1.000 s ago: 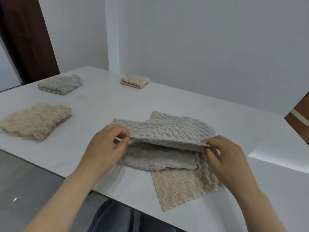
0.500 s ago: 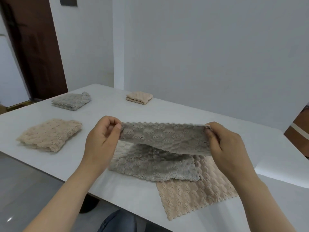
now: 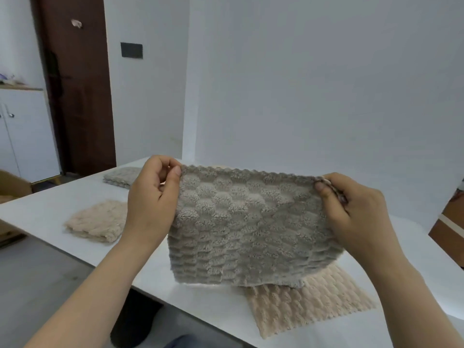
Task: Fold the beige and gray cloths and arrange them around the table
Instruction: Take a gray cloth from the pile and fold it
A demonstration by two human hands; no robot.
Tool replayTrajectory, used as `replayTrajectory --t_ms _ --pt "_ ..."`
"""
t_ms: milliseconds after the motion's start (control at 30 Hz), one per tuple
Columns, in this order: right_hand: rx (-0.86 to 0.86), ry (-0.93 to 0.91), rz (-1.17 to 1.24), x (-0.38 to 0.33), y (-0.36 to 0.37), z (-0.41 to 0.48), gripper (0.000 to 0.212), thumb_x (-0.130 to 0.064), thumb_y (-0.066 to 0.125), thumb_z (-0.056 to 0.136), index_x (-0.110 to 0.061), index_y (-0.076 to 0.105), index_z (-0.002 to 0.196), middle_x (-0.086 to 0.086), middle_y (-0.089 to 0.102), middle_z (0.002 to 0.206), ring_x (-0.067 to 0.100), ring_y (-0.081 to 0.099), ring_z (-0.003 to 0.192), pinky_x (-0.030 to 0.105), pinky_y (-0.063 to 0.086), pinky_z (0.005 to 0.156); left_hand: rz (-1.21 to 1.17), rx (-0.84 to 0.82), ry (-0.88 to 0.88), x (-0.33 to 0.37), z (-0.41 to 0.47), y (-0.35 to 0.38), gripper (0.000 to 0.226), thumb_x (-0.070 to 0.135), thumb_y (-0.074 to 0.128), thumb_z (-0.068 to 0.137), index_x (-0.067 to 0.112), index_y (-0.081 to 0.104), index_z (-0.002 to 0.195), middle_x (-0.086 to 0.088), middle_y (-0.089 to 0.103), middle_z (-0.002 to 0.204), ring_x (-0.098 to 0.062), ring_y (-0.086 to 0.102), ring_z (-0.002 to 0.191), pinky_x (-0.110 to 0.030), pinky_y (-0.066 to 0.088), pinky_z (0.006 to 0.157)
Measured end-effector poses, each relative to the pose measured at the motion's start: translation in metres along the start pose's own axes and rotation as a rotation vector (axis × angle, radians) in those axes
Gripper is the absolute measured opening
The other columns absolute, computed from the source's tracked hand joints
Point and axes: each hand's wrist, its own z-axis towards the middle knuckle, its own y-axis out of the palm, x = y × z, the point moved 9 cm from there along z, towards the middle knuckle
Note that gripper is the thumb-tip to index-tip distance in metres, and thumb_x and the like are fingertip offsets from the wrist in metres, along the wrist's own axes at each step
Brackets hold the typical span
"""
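A gray textured cloth hangs upright above the white table, held by its top corners. My left hand pinches the top left corner and my right hand pinches the top right corner. The cloth's lower edge hangs just over an unfolded beige cloth lying flat near the table's front edge. A folded beige cloth lies on the left of the table. A folded gray cloth lies farther back on the left, partly hidden by my left hand.
A dark brown door and a white cabinet stand at the left behind the table. A white wall runs along the far side. A brown piece of furniture shows at the right edge.
Both hands have lifted the gray cloth off the table until it hangs upright. The view has tilted upward, and the folded beige cloth at the back is now hidden behind the raised cloth.
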Motion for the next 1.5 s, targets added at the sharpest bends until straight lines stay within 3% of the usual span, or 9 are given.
replayTrajectory --t_ms 167,300,400,500,733,900,1067,1300,1500 --pt "0.06 -0.041 0.071 -0.022 -0.014 0.005 0.018 -0.014 0.061 0.091 -0.022 0.065 0.075 -0.001 0.048 0.047 0.014 0.043 0.048 0.018 0.028 0.043 -0.017 0.032 -0.011 0.0 0.006 -0.014 0.008 0.015 0.048 0.096 0.016 0.054 0.09 0.006 0.051 0.067 -0.002 0.045 0.053 -0.011 0.034 0.049" --pt "0.048 0.0 0.035 -0.015 -0.004 0.007 0.015 -0.019 0.063 0.091 -0.026 0.066 0.077 -0.004 0.065 0.062 0.015 0.057 0.062 0.031 0.044 0.053 0.059 -0.003 -0.059 -0.019 0.007 -0.009 0.008 0.015 0.051 0.094 0.018 0.056 0.089 0.01 0.055 0.069 0.004 0.05 0.06 -0.008 0.035 0.053" --pt "0.0 0.103 -0.008 0.008 0.016 0.004 0.012 -0.022 0.064 0.09 -0.022 0.069 0.078 -0.013 0.066 0.067 0.008 0.059 0.064 0.03 0.047 0.057 0.109 -0.054 -0.085 -0.037 0.001 0.001 0.007 0.017 0.052 0.094 0.02 0.057 0.091 0.008 0.062 0.08 -0.005 0.055 0.07 -0.012 0.038 0.06" --pt "-0.052 0.196 -0.031 0.032 0.039 -0.005 0.012 -0.023 0.066 0.089 -0.019 0.072 0.08 -0.014 0.068 0.071 0.005 0.062 0.07 0.027 0.047 0.06 0.124 -0.092 -0.118 -0.057 -0.009 0.014 0.006 0.018 0.052 0.095 0.021 0.058 0.095 0.005 0.061 0.079 -0.014 0.053 0.068 -0.013 0.037 0.055" --pt "-0.119 0.384 -0.016 0.071 0.087 -0.029 0.018 -0.02 0.067 0.087 -0.03 0.066 0.072 -0.026 0.061 0.071 -0.006 0.057 0.077 0.015 0.041 0.065 0.124 -0.181 -0.254 -0.104 -0.033 0.056 0.013 0.024 0.048 0.097 0.024 0.056 0.106 0.009 0.058 0.078 -0.004 0.053 0.065 -0.01 0.038 0.053" --pt "-0.114 0.52 0.049 0.092 0.112 -0.042 0.01 -0.022 0.069 0.086 -0.027 0.072 0.078 -0.018 0.067 0.078 -0.008 0.056 0.079 0.013 0.041 0.065 0.07 -0.197 -0.367 -0.123 -0.048 0.079 0.013 0.025 0.049 0.096 0.028 0.054 0.107 0.011 0.057 0.08 -0.004 0.051 0.061 -0.019 0.037 0.056" --pt "-0.168 0.538 0.098 0.093 0.125 -0.043 0.011 -0.026 0.068 0.085 -0.033 0.071 0.078 -0.026 0.065 0.08 -0.012 0.056 0.077 0.01 0.039 0.067 0.035 -0.218 -0.429 -0.127 -0.06 0.088 0.012 0.026 0.053 0.094 0.03 0.055 0.105 0.006 0.059 0.079 -0.002 0.051 0.063 -0.009 0.041 0.056" --pt "-0.28 0.506 0.141 0.089 0.137 -0.05 0.013 -0.027 0.07 0.084 -0.04 0.069 0.082 -0.026 0.067 0.076 -0.012 0.058 0.076 0.009 0.038 0.06 -0.001 -0.242 -0.452 -0.122 -0.064 0.092 0.011 0.021 0.058 0.091 0.025 0.06 0.101 0.004 0.063 0.078 -0.004 0.052 0.063 -0.007 0.041 0.057" --pt "-0.409 0.5 0.179 0.078 0.153 -0.06 0.02 -0.027 0.07 0.084 -0.042 0.068 0.098 -0.014 0.064 0.073 -0.003 0.06 0.064 0.013 0.047 0.057 -0.037 -0.291 -0.473 -0.118 -0.078 0.099 0.012 0.019 0.062 0.089 0.028 0.062 0.097 0.001 0.065 0.077 -0.007 0.053 0.062 -0.008 0.041 0.055"
